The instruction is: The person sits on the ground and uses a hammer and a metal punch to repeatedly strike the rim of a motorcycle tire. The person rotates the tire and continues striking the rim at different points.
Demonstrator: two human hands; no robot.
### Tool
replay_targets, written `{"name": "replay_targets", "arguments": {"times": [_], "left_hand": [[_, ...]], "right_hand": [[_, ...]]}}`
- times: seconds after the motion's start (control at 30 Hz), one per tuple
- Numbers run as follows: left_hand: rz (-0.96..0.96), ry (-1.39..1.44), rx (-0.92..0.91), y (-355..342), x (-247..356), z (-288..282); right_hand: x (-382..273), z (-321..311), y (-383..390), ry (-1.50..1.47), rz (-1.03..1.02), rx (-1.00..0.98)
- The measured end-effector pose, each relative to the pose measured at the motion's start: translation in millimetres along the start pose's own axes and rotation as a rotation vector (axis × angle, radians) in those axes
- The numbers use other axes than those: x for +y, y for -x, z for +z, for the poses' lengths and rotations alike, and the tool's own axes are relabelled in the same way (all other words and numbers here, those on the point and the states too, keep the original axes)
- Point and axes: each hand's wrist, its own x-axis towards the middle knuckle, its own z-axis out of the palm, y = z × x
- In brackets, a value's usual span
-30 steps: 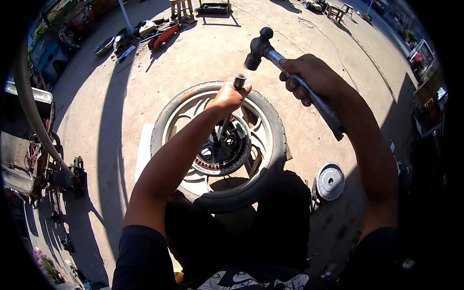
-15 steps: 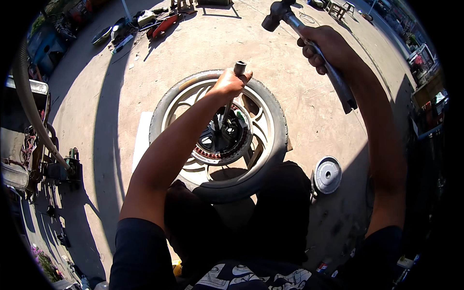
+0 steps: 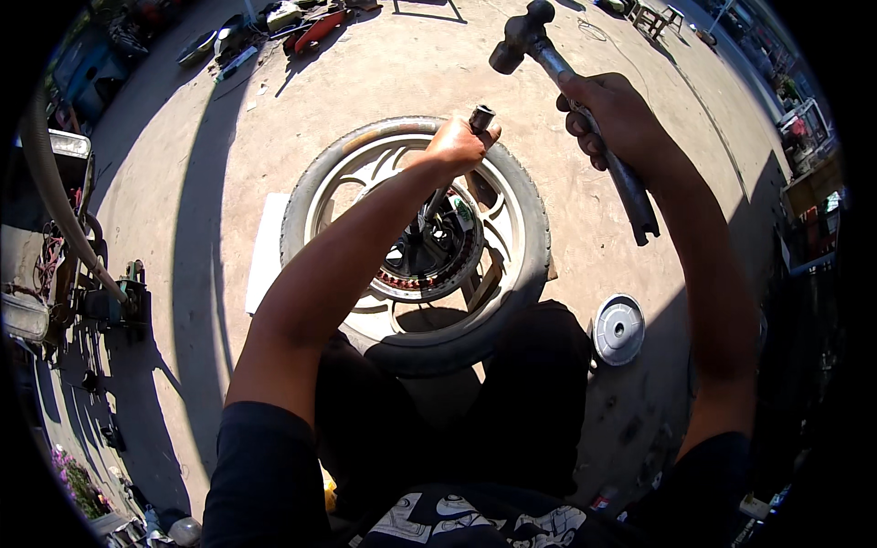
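A wheel (image 3: pixel 302 196) with a black tyre and a pale spoked rim lies flat in front of my knees. Its open hub (image 3: pixel 429 294) shows a ring of reddish windings and dark parts inside. My left hand (image 3: pixel 459 146) is closed round a metal rod (image 3: pixel 482 116) with a round, socket-like top; the rod slants down into the hub, where its lower end is hard to make out. Raised to the right of the wheel, my right hand (image 3: pixel 607 119) grips a hammer (image 3: pixel 523 38) by its metal pipe-like handle. The hammer head is apart from the rod.
A round grey metal cover (image 3: pixel 618 329) lies on the concrete right of my knee. Pale board (image 3: pixel 267 256) shows beside the wheel's left edge. Machinery with a thick hose (image 3: pixel 68 215) stands at far left; red and dark parts (image 3: pixel 318 32) lie at the back.
The rod's top and my left hand have shifted right, so the rod leans more. The hammer's handle end has swung down and a little left; the hammer remains raised.
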Motion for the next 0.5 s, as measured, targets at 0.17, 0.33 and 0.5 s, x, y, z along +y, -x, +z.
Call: {"name": "replay_targets", "arguments": {"times": [0.17,0.33,0.5], "left_hand": [[-0.002,-0.111,-0.006,-4,11,1],[0.047,-0.069,0.019,1,13,5],[0.066,-0.009,0.009,6,9,6]], "right_hand": [[-20,-31,-5,-0.082,-0.166,0.166],[-13,-22,4,-0.134,-0.052,0.096],[-6,-18,4,-0.022,0.201,-0.156]]}}
